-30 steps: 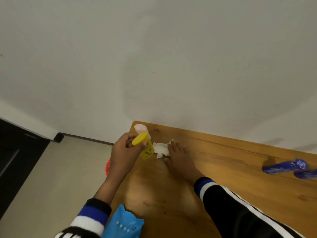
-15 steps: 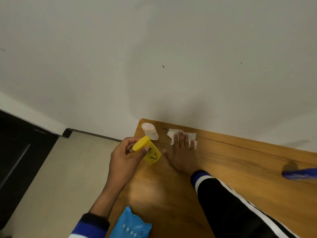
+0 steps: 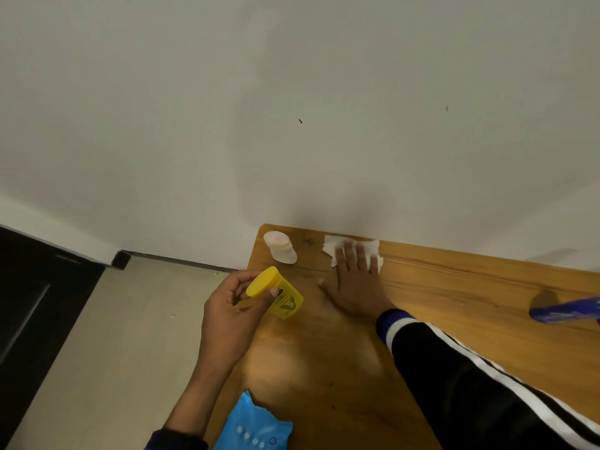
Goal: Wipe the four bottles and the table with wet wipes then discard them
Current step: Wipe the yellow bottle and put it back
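Both hands busy: right hand [image 3: 355,280] flat on wipe [image 3: 367,246], left hand [image 3: 227,306] gripping yellow bottle [image 3: 279,295].

The far left corner of the table [image 3: 454,287] is crowded: a pale bottle [image 3: 281,251] stands near the wall [image 3: 292,125], with a white wipe [image 3: 334,246] beside it. Bare wood lies open mid-table, between a blue bottle [image 3: 565,311] lying at the right edge and a blue packet [image 3: 256,427] at the near edge.
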Available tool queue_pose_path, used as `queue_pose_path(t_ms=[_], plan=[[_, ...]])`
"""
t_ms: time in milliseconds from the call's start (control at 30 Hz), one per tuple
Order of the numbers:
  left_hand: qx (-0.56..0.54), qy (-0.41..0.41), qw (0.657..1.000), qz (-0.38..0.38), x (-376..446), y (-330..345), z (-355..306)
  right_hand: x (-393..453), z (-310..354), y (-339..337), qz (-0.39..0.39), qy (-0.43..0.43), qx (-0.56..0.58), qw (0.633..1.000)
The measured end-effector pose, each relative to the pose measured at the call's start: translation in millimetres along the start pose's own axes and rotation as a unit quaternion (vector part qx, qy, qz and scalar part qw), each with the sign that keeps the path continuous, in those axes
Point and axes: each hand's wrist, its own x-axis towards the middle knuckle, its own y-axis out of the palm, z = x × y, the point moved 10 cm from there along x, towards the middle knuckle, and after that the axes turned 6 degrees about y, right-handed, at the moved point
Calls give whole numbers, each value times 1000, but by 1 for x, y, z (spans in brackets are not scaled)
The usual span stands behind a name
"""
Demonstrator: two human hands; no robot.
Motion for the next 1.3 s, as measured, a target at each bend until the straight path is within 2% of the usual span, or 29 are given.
queue_pose_path(t_ms=[33, 133, 167, 200, 300, 333, 500, 600, 733, 867, 1000, 1300], plan=[[2, 3, 1000, -2, 0, -2, -1, -11, 8, 6, 1, -16, 5, 1000], [6, 7, 1000, -6, 3, -1, -1, -76, 54, 33, 29, -168, -15, 985], [11, 12, 1000, 0, 4, 3, -4, -86, 55, 40, 35, -194, -30, 980], [18, 20, 1000, 10, 5, 7, -6, -85, 45, 39, 34, -184, -34, 982], [57, 46, 996, 40, 10, 23, -13, -58, -19, 21, -14, 18, 39, 999], [69, 60, 995, 51, 12, 28, -18, -60, -28, 18, -23, 51, 47, 997], [139, 148, 973, 109, 37, 63, -47, -109, 4, 32, -20, -85, 19, 996], [187, 171, 955, 156, 59, 93, -51, -115, -7, 32, -41, -85, 26, 995], [241, 166, 930, 222, 81, 125, -46, -115, -3, 37, -21, -88, 47, 995], [300, 167, 903, 258, 98, 146, -43, -116, -5, 37, -32, -83, 27, 996], [340, 151, 891, 262, 112, 150, -30, -113, -5, 41, -38, -82, 22, 996], [343, 153, 890, 259, 121, 157, -26, -114, -3, 39, -49, -87, 3, 995]])
